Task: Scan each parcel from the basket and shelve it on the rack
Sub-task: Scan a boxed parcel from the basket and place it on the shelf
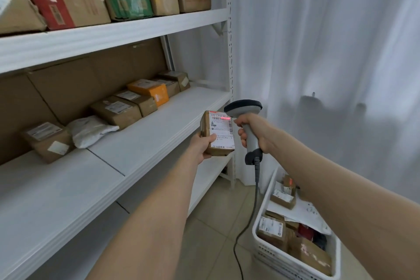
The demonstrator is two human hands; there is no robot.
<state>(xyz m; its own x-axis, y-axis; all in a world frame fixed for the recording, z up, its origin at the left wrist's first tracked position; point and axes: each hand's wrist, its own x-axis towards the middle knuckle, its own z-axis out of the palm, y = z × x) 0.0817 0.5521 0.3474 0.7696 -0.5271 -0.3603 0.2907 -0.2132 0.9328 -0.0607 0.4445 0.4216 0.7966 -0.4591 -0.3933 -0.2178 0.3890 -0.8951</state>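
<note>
Right now I'm gripping the small parcel (218, 135) by its edges in my left hand (202, 146) beside the rack (145, 143), judging it light and stiff, while my right hand (254, 130) is clenching the scanner (246, 118), throwing its red line across the label.

Small brown parcel (223, 130), white label, red scan line on barcode; white floor basket (279, 261) partly full.

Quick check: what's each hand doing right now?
Left hand: holding a small cardboard parcel, label facing the camera.
Right hand: fingers wrapped round the handle of the barcode scanner, its red beam on the label.
</note>
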